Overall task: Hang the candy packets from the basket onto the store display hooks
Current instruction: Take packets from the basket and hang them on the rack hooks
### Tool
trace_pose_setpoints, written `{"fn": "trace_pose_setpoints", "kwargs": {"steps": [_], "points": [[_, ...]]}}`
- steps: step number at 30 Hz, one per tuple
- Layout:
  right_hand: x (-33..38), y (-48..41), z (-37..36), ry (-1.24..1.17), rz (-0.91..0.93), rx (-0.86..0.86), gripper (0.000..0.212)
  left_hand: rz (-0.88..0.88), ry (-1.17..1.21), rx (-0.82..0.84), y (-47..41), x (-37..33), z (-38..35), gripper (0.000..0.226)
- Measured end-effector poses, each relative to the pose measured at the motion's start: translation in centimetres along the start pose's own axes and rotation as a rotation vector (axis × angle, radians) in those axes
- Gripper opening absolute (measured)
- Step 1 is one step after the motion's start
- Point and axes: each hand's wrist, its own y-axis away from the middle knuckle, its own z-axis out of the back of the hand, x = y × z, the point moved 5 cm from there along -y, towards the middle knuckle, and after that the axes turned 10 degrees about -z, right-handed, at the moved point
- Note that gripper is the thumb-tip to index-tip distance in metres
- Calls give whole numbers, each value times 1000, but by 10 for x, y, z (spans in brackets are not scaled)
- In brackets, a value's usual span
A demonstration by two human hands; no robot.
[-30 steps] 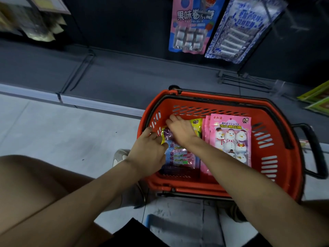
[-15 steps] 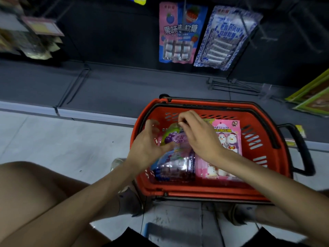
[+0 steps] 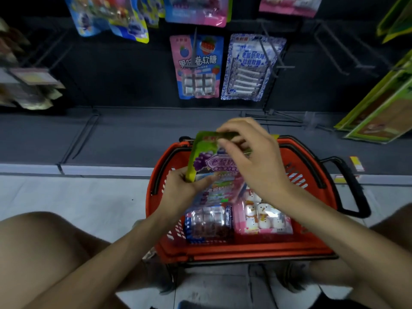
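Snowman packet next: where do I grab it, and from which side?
The snowman packet lies flat in the basket, bulging in the middle. Probably pinch its flat pink near edge from above; its far end is hidden behind the right hand.

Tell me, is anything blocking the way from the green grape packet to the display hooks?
Nothing visible does. The left hand and right hand hold the grape packet above the basket, and open space lies between it and the bare hooks. Two nearer hooks already carry hanging packets.
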Motion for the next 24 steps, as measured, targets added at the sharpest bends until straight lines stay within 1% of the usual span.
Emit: {"fn": "trace_pose_setpoints", "kwargs": {"steps": [2,3,8,12,15,17,18,19,21,22,24], "points": [[-9,-1,14,-73,-76,-81,18,34,87,-23,1,-9,-3,17],[-13,-1,20,-97,-96,-111,18,52,127,-32,1,-13,-5,17],[-21,-2,46,-127,-105,-194,22,57,223,-112,-6,-24,-1,24],[-25,-4,61,-131,-124,-246,27,14,227,-145,-11,-38,-2,25],[-21,-2,73,-167,-122,-382,32,-31,199,-175,-17,-49,-4,28],[-20,-1,79,-205,-140,-471,37,-56,234,-184,-21,-59,-7,23],[-21,-2,80,-221,-175,-463,39,-67,258,-187,-22,-65,-8,20],[-24,-4,77,-238,-231,-419,43,-70,289,-190,-24,-71,-9,19],[-30,-7,66,-278,-357,-275,51,-74,359,-191,-28,-82,-12,20],[-32,-8,60,-316,-402,-204,50,-72,390,-197,-29,-86,-13,20],[-32,-9,48,-428,-456,-88,36,-56,444,-218,-31,-94,-14,19]]}}
